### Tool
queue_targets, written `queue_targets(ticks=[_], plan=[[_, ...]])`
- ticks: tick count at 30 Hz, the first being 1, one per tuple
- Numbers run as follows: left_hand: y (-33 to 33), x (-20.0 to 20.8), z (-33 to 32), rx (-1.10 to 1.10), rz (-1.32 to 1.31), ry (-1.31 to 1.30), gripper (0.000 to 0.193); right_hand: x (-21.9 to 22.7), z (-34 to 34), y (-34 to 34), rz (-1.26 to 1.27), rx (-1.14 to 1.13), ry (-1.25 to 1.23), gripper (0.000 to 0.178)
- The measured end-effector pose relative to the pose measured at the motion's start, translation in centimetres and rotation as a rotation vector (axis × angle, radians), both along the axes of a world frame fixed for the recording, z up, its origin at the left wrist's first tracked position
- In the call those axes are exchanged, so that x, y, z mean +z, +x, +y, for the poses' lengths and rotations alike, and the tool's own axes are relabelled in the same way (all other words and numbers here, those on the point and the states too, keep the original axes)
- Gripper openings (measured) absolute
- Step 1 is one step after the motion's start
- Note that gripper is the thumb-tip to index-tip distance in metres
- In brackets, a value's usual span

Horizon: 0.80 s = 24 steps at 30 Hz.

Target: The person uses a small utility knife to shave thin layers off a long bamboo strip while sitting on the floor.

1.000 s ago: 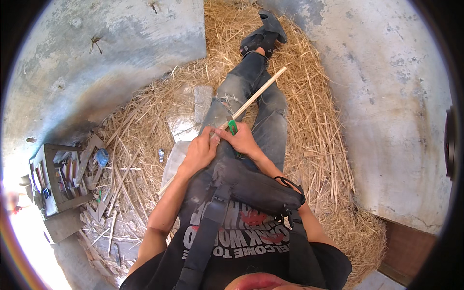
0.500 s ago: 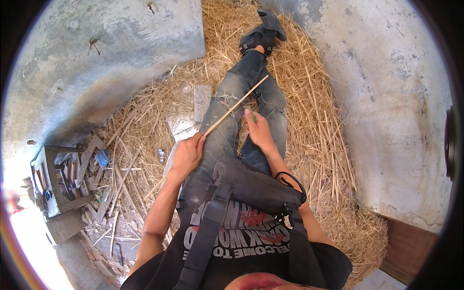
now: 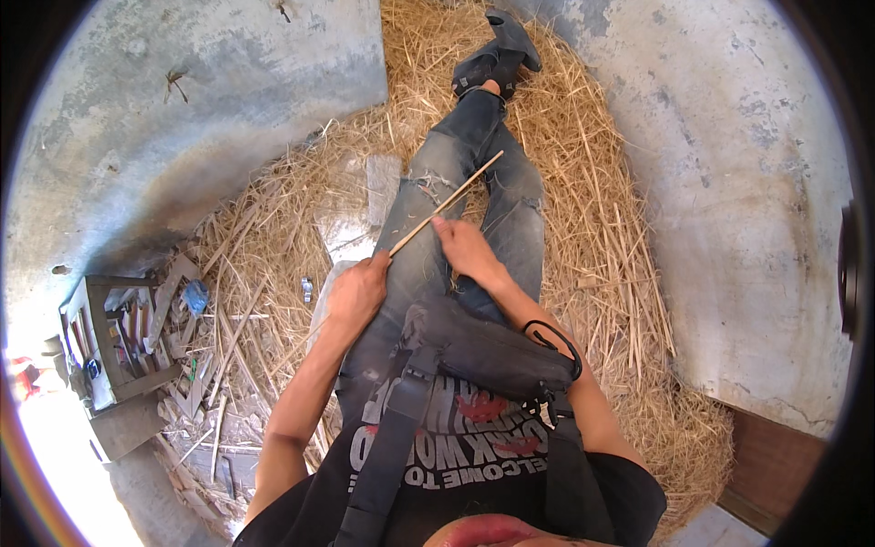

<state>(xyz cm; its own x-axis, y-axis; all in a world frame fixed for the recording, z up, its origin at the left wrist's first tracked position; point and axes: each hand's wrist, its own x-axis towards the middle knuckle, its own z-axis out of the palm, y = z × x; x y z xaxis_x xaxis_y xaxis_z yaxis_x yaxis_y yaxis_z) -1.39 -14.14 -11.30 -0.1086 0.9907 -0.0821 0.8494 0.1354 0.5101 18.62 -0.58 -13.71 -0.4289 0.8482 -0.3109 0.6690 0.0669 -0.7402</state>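
Observation:
A thin, straight wooden stick [image 3: 470, 182] slants over my jeans [image 3: 415, 246], its far tip up and to the right. My left hand [image 3: 358, 285] is closed round its near end. Against the stick's middle lies the thumb of my right hand [image 3: 467, 247], with the fingers curled underneath. The small green object seen in that hand a moment earlier is now hidden by the fingers. Loose shavings or straw bits cling to the jeans near the knees.
Straw [image 3: 583, 228] and wood strips [image 3: 228, 356] cover the floor around my legs. A wooden box [image 3: 118, 337] with tools stands at left, near a blue crumpled plastic piece [image 3: 194, 297]. Worn grey walls [image 3: 729, 182] rise on both sides. A grey board [image 3: 383, 190] lies beside my leg.
My right hand has moved left and slightly nearer, onto the stick, and turned so the green object no longer shows. The stick's far tip has dropped slightly. My left hand keeps its hold.

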Motion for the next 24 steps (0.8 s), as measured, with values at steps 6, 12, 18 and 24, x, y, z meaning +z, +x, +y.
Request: queue_targets(ticks=[6, 12, 18, 24], plan=[[1.5, 1.0, 1.9, 0.052, -0.03, -0.04, 0.02, 0.1, -1.1, -0.7, 0.008, 0.101, -0.069, 0.069], [-0.1, 0.3, 1.0, 0.06, -0.074, -0.021, 0.023, 1.2, 1.1, 1.7, 0.077, -0.005, -0.114, 0.069], [0.1, 0.5, 1.3, 0.05, -0.034, -0.074, 0.023, -0.7, 4.2, 1.6, -0.036, -0.178, 0.125, 0.068], [1.3, 0.5, 2.4, 0.054, -0.023, -0.058, 0.021, 0.3, -0.8, -1.2, -0.039, 0.02, 0.087, 0.064]])
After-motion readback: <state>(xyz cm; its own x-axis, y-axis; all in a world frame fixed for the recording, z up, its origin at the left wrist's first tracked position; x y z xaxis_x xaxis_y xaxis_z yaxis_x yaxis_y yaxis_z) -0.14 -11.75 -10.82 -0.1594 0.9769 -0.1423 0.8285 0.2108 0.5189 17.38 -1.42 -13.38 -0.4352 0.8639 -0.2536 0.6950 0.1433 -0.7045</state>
